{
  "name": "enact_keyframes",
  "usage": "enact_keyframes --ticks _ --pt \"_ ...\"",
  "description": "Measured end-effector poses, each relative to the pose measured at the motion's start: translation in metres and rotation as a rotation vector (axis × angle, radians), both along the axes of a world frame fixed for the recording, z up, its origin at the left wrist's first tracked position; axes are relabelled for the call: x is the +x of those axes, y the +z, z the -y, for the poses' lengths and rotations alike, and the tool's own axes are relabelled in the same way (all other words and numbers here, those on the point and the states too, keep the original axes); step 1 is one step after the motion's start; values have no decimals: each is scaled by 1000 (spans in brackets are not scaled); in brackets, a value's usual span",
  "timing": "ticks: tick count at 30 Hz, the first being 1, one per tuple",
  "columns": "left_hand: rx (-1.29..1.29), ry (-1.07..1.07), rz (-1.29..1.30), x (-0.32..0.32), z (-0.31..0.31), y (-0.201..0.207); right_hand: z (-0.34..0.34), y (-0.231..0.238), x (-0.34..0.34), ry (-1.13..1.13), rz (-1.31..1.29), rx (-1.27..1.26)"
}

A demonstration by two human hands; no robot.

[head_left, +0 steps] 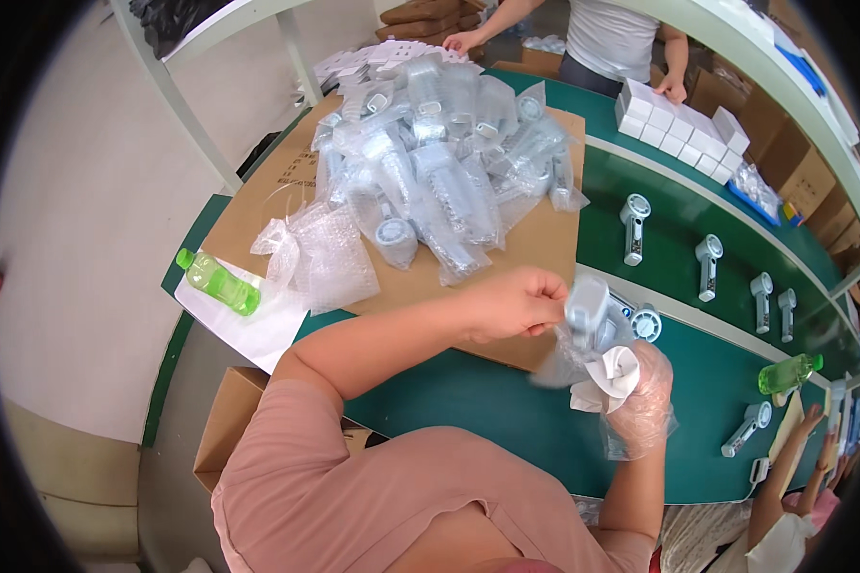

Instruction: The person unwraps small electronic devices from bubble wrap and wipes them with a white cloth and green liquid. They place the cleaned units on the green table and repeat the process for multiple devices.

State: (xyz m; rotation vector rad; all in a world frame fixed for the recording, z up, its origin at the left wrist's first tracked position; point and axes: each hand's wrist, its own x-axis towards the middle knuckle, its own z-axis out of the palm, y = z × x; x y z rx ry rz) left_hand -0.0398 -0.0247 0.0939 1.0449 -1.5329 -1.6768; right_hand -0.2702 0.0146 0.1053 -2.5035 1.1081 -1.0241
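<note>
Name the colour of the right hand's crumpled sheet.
White; the crumpled sheet shows best in the head view.

Open green tabletop (483,396) on the near side of the left hand (521,306), heaped bagged devices (430,181) blocking the cardboard (537,258) beyond

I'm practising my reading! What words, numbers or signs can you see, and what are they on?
I can't quote any:
Brown cardboard sheet: dark printed lines near its left edge, too small and blurred to read.
Pale handheld fans: tiny marks on the handles, too small to read.
Bagged device being handled: blurred, no readable writing.
</note>
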Motion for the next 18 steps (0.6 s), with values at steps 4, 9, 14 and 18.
enact_keyframes --ticks 4,9,14,18 --pt "-107 -15 80 9 -6 10 -1 14 3 126 14 -25" --pt "-29 -123 11 3 -22 41 -9 29 -1 192 75 -9" --pt "-34 -150 -34 -2 -14 48 -22 20 -9 340 362 399" --pt "-110 -156 149 -29 -3 52 -3 3 -16 344 211 192"
